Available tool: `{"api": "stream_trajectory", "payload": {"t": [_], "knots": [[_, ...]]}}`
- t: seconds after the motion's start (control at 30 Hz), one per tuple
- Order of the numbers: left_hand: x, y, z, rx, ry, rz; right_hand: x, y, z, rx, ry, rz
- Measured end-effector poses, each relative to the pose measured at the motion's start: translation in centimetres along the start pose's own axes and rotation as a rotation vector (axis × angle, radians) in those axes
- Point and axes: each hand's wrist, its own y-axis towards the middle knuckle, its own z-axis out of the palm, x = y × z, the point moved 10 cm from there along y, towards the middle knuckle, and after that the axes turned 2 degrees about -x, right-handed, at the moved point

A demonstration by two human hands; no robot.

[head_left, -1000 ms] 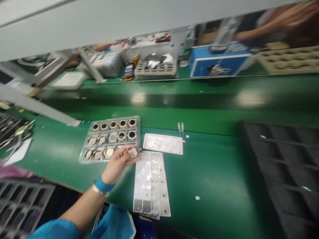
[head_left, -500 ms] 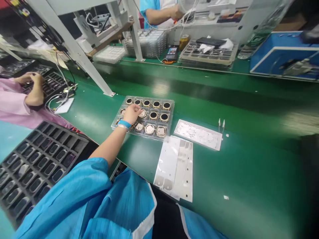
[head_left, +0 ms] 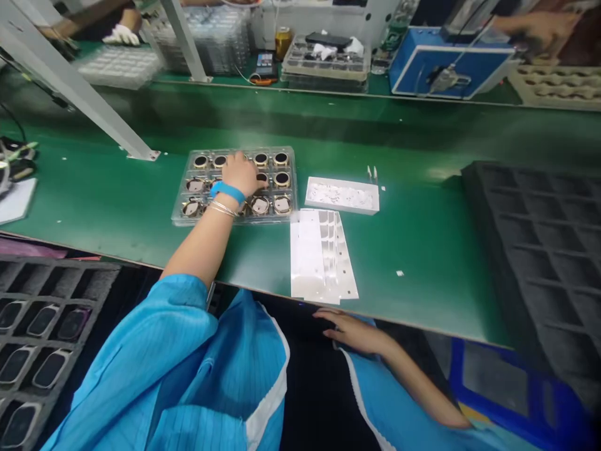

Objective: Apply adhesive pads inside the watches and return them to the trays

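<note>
My left hand (head_left: pixel 241 175) reaches over a clear plastic tray (head_left: pixel 181 216) of round gold-rimmed parts (head_left: pixel 282 178) on the green bench. Its fingers curl down onto the tray's middle pockets; what they hold, if anything, is hidden. A blue band and thin bracelets circle that wrist. My right hand (head_left: pixel 350 329) lies below the bench edge on my lap, fingers stretched flat, holding nothing. White backing sheets (head_left: pixel 319 254) lie at the front edge, right of the tray. A small white tray (head_left: pixel 342 195) sits just beyond them.
A black foam compartment tray (head_left: pixel 539 250) fills the right side. A grey tray of dark oval parts (head_left: pixel 32 351) stands at lower left. A slanted metal leg (head_left: pixel 79 94) rises at left. Across the belt are a blue box (head_left: pixel 446 62), stacked trays and other people's hands.
My left hand held a round part beside the tray, then moved over the tray's middle pockets. The view swung right and down, and my right hand came into sight below the bench edge.
</note>
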Motion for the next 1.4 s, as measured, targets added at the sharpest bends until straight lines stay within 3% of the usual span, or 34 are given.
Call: {"api": "stream_trajectory", "payload": {"t": [0.07, 0.13, 0.17, 0.27, 0.33, 0.43, 0.53, 0.67, 0.8, 0.87, 0.9, 1.0, 1.07, 1.17, 1.3, 1.4], "knots": [[-1.0, 0.7, 0.3, 0.062, 0.060, 0.046, 3.0, -2.6, 0.0, 0.093, 0.065, -0.108], [-1.6, 1.6, 0.5, 0.099, 0.022, 0.109, 6.8, -4.6, -2.6, 0.047, 0.130, -0.259], [-1.7, 2.1, 0.6, 0.111, -0.038, 0.130, 8.2, -4.9, -5.2, -0.096, 0.126, -0.300], [-1.5, 3.2, 0.2, 0.108, -0.270, 0.164, 10.4, -5.3, -13.3, -0.700, -0.079, -0.289], [-1.2, 3.2, -0.3, 0.087, -0.349, 0.187, 11.3, -4.3, -14.7, -0.880, -0.235, -0.282], [-0.6, 2.1, -1.5, -0.028, -0.372, 0.180, 11.6, -1.6, -12.5, -0.810, -0.375, -0.316], [-0.3, 0.7, -2.1, -0.144, -0.440, 0.142, 10.8, -1.1, -10.1, -0.792, -0.469, -0.303], [-0.4, -0.1, -1.3, -0.134, -0.479, 0.097, 9.5, -2.4, -9.4, -0.887, -0.455, -0.253], [-3.0, -1.8, -3.4, -0.138, -0.667, 0.196, 8.9, -3.2, -9.6, -0.975, -0.434, -0.192], [-5.8, -3.7, -4.4, -0.046, -0.997, 0.301, 8.7, -3.1, -9.6, -0.988, -0.430, -0.171], [-7.4, -4.8, -4.2, 0.059, -1.180, 0.332, 8.7, -3.0, -9.6, -0.988, -0.426, -0.164], [-11.8, -8.1, -0.6, 0.460, -1.521, 0.238, 8.9, -2.9, -9.5, -0.985, -0.427, -0.167], [-13.5, -9.8, 3.0, 0.631, -1.520, 0.131, 9.0, -2.9, -9.6, -0.989, -0.443, -0.162], [-14.4, -10.6, 6.4, 0.602, -1.342, 0.174, 9.0, -2.8, -9.7, -0.976, -0.450, -0.132], [-15.2, -10.8, 6.2, 0.388, -1.033, 0.414, 8.7, -2.6, -9.8, -0.955, -0.432, -0.093], [-15.5, -11.1, 5.7, 0.353, -0.958, 0.470, 8.7, -2.6, -9.9, -0.957, -0.436, -0.089]]}}
